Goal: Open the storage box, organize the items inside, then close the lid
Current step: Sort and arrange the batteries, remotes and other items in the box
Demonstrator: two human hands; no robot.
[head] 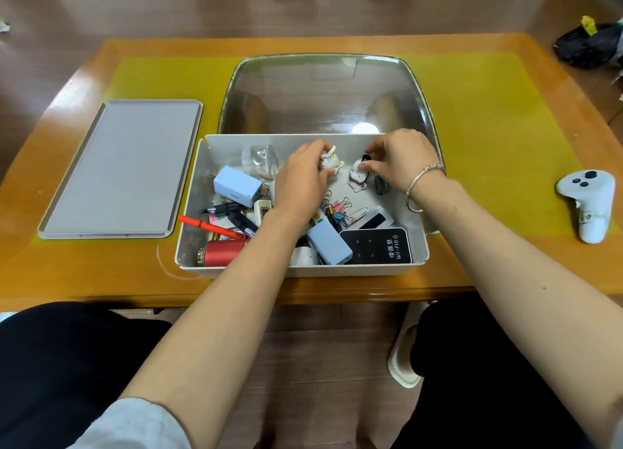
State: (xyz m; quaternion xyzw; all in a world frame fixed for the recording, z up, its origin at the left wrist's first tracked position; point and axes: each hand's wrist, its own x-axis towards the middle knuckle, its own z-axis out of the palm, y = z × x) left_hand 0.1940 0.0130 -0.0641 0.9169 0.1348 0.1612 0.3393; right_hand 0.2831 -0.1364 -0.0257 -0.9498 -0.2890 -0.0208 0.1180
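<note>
lid: already off, the grey lid is lying flat toward the table's left edge, just beside the box

box: white storage box sits at the table's near edge, about the middle, still a jumble inside

left hand: left hand has its fingers curled round a little white bunny figure near the box's back wall

right hand: right hand is pinching a second small figure with a dark head, I think, it's tiny from here

still loose: red pen, red can, binder clips, pale blue carton

progress: opened, sorting looks barely started, closing still to come
</note>
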